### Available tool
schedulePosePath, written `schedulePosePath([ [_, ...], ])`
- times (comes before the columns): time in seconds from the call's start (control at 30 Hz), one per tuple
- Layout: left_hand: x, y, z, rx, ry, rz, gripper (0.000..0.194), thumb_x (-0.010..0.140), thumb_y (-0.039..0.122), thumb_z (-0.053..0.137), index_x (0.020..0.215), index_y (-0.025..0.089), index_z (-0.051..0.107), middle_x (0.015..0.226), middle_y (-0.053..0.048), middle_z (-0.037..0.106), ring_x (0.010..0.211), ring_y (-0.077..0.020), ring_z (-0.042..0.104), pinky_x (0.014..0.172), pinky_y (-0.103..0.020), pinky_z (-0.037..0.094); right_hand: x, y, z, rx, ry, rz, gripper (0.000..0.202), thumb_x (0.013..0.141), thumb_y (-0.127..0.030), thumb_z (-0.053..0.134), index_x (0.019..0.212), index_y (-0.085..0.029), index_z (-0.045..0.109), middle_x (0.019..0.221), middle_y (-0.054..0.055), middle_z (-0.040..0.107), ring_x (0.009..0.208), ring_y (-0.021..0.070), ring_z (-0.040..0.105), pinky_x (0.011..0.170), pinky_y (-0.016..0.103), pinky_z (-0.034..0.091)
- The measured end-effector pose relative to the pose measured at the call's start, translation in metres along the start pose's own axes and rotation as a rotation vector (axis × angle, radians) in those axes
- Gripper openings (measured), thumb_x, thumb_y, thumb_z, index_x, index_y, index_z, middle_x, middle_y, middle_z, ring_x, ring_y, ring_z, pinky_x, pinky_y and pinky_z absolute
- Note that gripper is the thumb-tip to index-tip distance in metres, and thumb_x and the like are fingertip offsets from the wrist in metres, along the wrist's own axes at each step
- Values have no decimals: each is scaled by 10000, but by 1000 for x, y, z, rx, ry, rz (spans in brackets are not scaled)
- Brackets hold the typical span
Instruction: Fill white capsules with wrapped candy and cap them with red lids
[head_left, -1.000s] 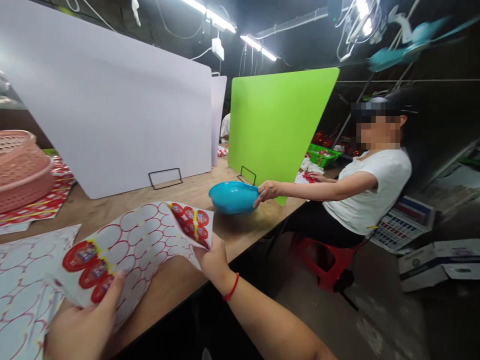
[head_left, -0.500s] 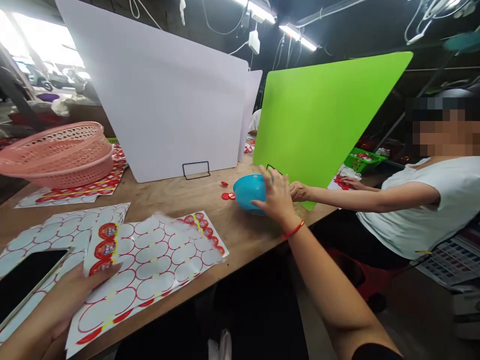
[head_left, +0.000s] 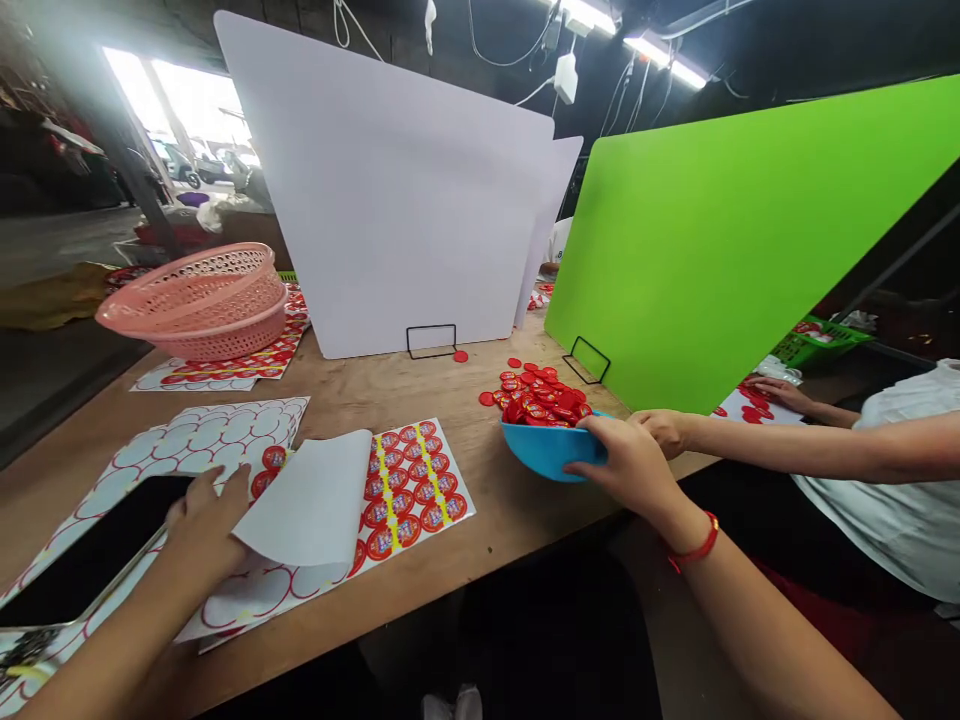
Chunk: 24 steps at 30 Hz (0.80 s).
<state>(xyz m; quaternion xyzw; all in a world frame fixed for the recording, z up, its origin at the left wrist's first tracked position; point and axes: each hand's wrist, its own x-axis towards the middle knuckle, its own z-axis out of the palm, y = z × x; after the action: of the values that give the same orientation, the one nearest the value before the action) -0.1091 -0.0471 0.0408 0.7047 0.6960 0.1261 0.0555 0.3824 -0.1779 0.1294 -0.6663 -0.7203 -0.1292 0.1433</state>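
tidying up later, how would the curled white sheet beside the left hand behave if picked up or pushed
The curled white sheet is probably floppy, since it appears bent back over itself. It looks thin, so it should feel light. It overlaps a red-printed sheet, so pushing might drag that along.

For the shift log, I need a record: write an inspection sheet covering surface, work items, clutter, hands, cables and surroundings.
Surface: wooden table, with loose red discs on it.
Work items: blue bowl, tipped, red discs heaped at its rim; printed sheet, partly covered by a folded white flap.
Clutter: dark-screened phone, lying on red-outlined sheets; pink baskets, stacked at rear left.
Hands: right hand grips the blue bowl; left hand lies at the phone's right end, its hold unclear.
Cables: white cables hang near the ceiling lights.
Surroundings: white board and green board stand on the table; a co-worker's hand is at the blue bowl's right, partly hidden.
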Motion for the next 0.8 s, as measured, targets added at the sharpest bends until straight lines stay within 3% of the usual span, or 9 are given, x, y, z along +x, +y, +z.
schedulePosePath([
  [0.07, -4, 12, -4, 81, -1, -47, 734, 875, 364, 526, 1503, 28, 347, 1592, -305, 229, 1429, -557, 253, 1075, -658, 352, -13, -2, 2, -15, 57, -69, 321, 818, -405, 773, 1028, -198, 648, 987, 77, 742, 877, 260, 662, 784, 363, 402],
  [0.1, -4, 18, -5, 95, 11, -51, 713, 912, 366, 472, 1525, 39, 310, 1593, -300, 216, 1421, -564, 244, 1068, -671, 341, -19, -3, 3, -23, 80, -98, 304, 830, -402, 763, 1024, -197, 649, 981, 79, 743, 872, 259, 659, 801, 370, 396],
  [0.2, 2, 34, -2, 65, -8, 86, 645, 927, 286, 436, 1486, -11, 312, 1466, -310, 405, 1354, -463, 397, 1080, -587, 355, -32, -6, 4, -30, 120, -151, 270, 879, -426, 716, 1011, -199, 652, 945, 80, 742, 847, 249, 646, 803, 371, 374],
  [0.27, 7, 48, 4, -44, -117, 190, 557, 934, 261, 424, 1405, -35, 403, 1366, -286, 535, 1273, -379, 515, 1080, -500, 387, -39, -6, 6, -31, 129, -173, 266, 914, -449, 673, 1004, -199, 658, 931, 84, 739, 840, 246, 634, 788, 365, 363],
  [0.37, 7, 73, 20, -214, -281, 362, 507, 979, 405, 413, 1368, 105, 537, 1390, -170, 602, 1270, -320, 555, 1103, -457, 398, -50, -7, 11, -36, 159, -205, 254, 957, -442, 618, 985, -196, 671, 902, 88, 732, 811, 237, 613, 783, 366, 358],
  [0.43, 1, 88, 32, -224, -323, 502, 486, 966, 463, 456, 1374, 229, 581, 1441, -94, 593, 1320, -307, 525, 1124, -469, 388, -59, -9, 18, -36, 187, -221, 227, 968, -412, 610, 969, -194, 676, 858, 77, 722, 785, 227, 596, 788, 368, 360],
  [0.5, -6, 98, 43, -164, -357, 551, 467, 949, 446, 497, 1379, 295, 599, 1466, -70, 582, 1347, -315, 505, 1113, -505, 395, -70, -11, 25, -40, 210, -229, 175, 974, -355, 606, 937, -199, 677, 810, 60, 707, 764, 216, 580, 802, 372, 364],
  [0.6, -9, 100, 56, -96, -373, 550, 480, 960, 422, 483, 1411, 292, 580, 1493, -87, 561, 1380, -331, 477, 1108, -558, 386, -86, -14, 35, -42, 237, -218, 135, 970, -257, 580, 888, -211, 677, 773, 47, 696, 754, 211, 566, 825, 384, 372],
  [0.8, -6, 97, 67, -169, -323, 595, 453, 1009, 445, 423, 1395, 262, 575, 1460, -81, 596, 1347, -293, 507, 1117, -519, 382, -108, -14, 51, -4, 319, -115, 97, 923, -220, 623, 839, -221, 672, 744, 40, 696, 759, 222, 595, 792, 382, 406],
])
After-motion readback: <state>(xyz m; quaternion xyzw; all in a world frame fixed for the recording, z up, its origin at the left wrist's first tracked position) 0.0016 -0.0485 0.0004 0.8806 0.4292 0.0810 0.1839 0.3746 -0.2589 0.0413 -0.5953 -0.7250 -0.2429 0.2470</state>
